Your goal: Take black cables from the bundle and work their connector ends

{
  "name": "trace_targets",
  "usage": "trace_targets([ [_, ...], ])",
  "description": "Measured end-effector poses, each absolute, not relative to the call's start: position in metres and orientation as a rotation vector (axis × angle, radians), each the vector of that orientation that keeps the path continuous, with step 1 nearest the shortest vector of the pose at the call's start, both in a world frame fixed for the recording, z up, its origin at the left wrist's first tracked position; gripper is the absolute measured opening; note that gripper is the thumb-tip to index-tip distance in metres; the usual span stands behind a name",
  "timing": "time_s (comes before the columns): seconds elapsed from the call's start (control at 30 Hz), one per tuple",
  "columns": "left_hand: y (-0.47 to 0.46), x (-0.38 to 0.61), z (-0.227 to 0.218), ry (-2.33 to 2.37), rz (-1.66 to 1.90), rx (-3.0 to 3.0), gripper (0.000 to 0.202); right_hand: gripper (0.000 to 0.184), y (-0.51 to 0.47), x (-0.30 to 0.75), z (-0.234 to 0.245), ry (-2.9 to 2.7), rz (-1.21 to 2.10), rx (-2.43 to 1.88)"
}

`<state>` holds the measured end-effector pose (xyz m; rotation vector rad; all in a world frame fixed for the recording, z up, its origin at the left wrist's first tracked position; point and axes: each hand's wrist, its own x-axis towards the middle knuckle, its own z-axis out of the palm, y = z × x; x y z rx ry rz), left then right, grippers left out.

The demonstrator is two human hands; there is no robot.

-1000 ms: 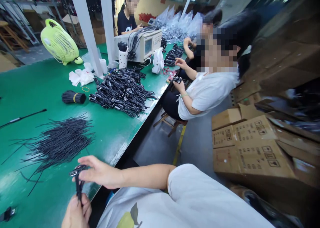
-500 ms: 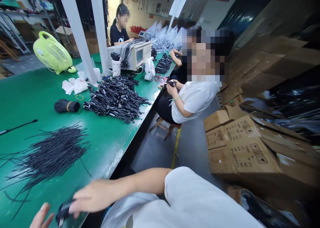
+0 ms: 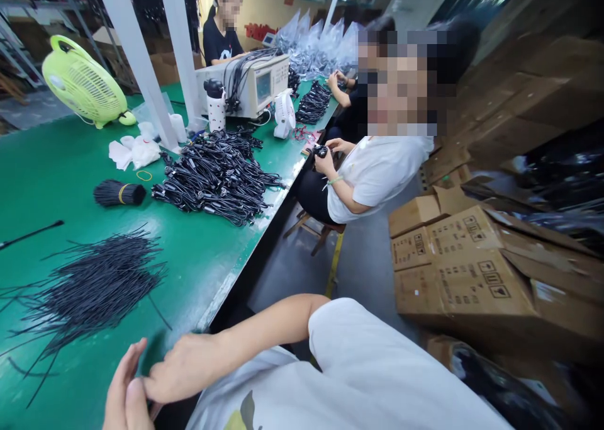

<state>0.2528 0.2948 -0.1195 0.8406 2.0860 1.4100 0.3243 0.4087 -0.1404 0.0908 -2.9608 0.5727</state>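
Observation:
My right hand (image 3: pixel 182 368) is curled at the lower left, its fingertips tucked against my left hand. Whatever its fingers hold is hidden behind the knuckles. My left hand (image 3: pixel 125 392) rises from the bottom edge with fingers stretched and thumb up, touching the right one; its palm side is only partly seen. Just beyond both hands, a loose heap of thin black ties (image 3: pixel 101 285) is spread on the green table (image 3: pixel 189 260). Behind it lies a bundle of black ties (image 3: pixel 119 192) with a yellow band, beside a big pile of black cables (image 3: pixel 217 178).
A green fan (image 3: pixel 85 84), a speckled bottle (image 3: pixel 216 106), a boxy meter (image 3: pixel 257 84) and a small white fan (image 3: pixel 284 114) stand farther back. A co-worker in a white shirt (image 3: pixel 377 172) sits at the table edge, two more beyond. Cardboard boxes (image 3: pixel 453 260) fill the right.
The black item with a metal end seen in my right hand is now hidden. My hands have come together, the left moving right and up. The view has shifted slightly.

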Motion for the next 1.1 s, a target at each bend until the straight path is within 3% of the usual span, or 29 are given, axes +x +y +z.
trace_targets([
  [0.1,0.295,0.247,-0.123,2.12,1.347,0.83,0.059,0.028,0.408,0.329,-0.141,-2.824,0.373,0.024],
  [0.3,0.277,0.235,-0.127,2.205,1.234,1.111,0.061,0.032,0.421,0.332,-0.129,-2.956,0.604,0.052],
  [0.5,0.224,0.217,-0.131,2.543,1.054,1.101,0.042,0.036,0.575,0.306,-0.086,-2.728,0.234,-0.81],
  [0.67,0.169,0.199,-0.136,3.059,0.822,0.947,0.053,0.043,0.674,0.295,-0.051,-2.493,-0.063,-1.263],
  [0.8,0.138,0.19,-0.149,3.147,0.625,0.85,0.048,0.06,0.639,0.299,-0.064,-2.381,-0.006,-1.087],
  [0.83,0.133,0.186,-0.153,3.13,0.636,0.848,0.044,0.057,0.623,0.3,-0.072,-2.21,0.019,-0.974],
  [0.97,0.124,0.176,-0.161,3.095,0.749,0.849,0.039,0.04,0.537,0.31,-0.111,-2.428,0.435,-0.288],
  [1.1,0.117,0.168,-0.147,3.004,0.84,0.915,0.037,0.029,0.447,0.311,-0.144,-2.606,0.554,0.088],
])
